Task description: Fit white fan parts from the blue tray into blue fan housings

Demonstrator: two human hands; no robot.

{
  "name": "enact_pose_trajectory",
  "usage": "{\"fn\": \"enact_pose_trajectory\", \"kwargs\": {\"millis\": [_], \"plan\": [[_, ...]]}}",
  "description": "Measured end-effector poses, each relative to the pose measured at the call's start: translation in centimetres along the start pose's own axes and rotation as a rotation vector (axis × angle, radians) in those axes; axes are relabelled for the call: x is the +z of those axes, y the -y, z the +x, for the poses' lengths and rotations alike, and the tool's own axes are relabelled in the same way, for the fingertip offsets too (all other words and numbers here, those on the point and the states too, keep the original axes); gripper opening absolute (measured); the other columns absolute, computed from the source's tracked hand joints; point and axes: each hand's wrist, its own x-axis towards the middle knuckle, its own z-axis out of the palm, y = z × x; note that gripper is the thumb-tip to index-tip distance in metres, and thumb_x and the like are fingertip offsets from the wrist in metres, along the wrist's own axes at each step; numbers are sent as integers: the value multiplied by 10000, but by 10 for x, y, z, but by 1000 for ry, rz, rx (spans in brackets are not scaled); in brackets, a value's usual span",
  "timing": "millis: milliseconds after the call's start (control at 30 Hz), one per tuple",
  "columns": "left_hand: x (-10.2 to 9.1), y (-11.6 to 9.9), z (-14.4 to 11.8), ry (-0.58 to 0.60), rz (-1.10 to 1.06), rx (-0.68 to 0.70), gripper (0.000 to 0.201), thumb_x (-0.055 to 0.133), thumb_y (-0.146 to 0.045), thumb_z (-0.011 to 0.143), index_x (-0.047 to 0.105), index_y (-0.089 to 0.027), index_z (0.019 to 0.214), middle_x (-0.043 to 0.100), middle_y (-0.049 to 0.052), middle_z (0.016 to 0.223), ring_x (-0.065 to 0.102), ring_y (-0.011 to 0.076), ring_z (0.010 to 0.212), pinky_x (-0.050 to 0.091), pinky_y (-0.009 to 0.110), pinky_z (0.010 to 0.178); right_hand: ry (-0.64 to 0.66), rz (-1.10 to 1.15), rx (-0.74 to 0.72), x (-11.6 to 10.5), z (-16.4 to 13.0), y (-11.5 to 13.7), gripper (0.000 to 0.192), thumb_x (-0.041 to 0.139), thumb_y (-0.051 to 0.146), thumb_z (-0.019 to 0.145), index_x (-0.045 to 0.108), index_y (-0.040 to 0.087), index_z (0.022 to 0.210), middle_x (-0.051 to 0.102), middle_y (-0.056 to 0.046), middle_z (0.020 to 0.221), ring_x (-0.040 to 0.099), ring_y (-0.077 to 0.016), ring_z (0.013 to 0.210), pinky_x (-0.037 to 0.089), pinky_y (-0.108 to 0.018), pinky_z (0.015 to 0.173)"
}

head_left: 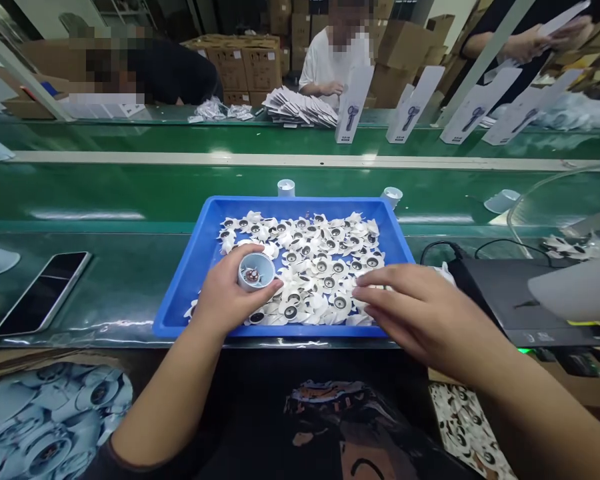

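Blue tray (190, 267), white fan blades (320, 267)

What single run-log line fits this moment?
left hand: holds cup | right hand: on white fan blades | blue tray

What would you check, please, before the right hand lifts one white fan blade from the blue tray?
1. Left hand grips the pale cylinder housing, open end up: ok.
2. Right hand rests fingertips on the white fan blades: ok.
3. One blade singled out: cannot tell.
4. Blue tray sits flat on the green bench: ok.
5. Blades lie tangled and overlapping: not ok.
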Motion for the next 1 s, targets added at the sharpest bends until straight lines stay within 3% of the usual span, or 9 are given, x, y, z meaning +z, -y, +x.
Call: {"fn": "enact_pose_trajectory", "kwargs": {"millis": [167,267,367,467,567,667,767,867,1000], "plan": [[-1,2,-1,46,-29,22,476,773,-430,707,610,-223,1104,693,45,1038,666,263,956,529,398,882,518,36,103,38,50,-5,242,490,143,951,675,218,1088,630,-41,1103,608,-227,1021,508,-400,886],[-1,1,-2,66,-23,33,458,769,-417,719,608,-216,1098,686,52,1070,658,263,981,529,397,880,655,4,189,52,71,3,243,554,153,902,682,202,1102,641,-75,1019,635,-286,915,532,-448,791],[-1,2,-4,51,-44,34,485,771,-384,729,582,-218,1145,668,60,1114,644,264,1026,521,393,896,708,-2,280,57,84,12,233,622,149,830,697,165,1050,640,-115,969,630,-337,860,519,-488,743],[-1,3,-6,-4,-94,-5,618,813,-364,691,512,-232,1215,651,48,1083,654,238,958,543,348,809,651,62,364,53,86,16,135,631,102,761,683,103,885,629,-144,888,607,-332,853,482,-511,804],[-2,6,-7,-67,-141,-53,727,876,-345,598,478,-222,1193,638,49,1072,656,226,908,549,324,737,501,305,455,38,77,14,132,600,187,752,637,115,856,607,-127,860,578,-260,818,472,-453,820],[-2,7,-7,-124,-141,-56,616,867,-296,616,516,-211,1116,650,68,1122,657,247,978,553,365,801,314,749,535,26,61,16,376,530,478,766,557,148,945,581,-93,859,567,-188,748,508,-336,716],[-4,1,-10,-166,-109,121,503,813,-311,712,561,-218,1137,600,97,1306,572,288,1208,485,452,996,119,1143,640,26,47,23,466,464,571,749,460,160,969,550,-67,808,566,-141,670,528,-281,666],[-6,-14,-22,-60,-73,309,562,740,-333,779,518,-236,1287,584,92,1348,545,277,1250,441,459,1051,5,1386,701,32,37,30,429,563,528,754,468,163,956,560,-66,831,590,-130,708,543,-264,717],[-4,-38,-38,119,-66,371,571,709,-282,758,490,-209,1280,660,81,1193,632,248,1079,505,396,938,-32,1506,689,36,28,34,414,672,502,772,536,153,948,590,-63,851,596,-117,719,536,-230,714]]}}
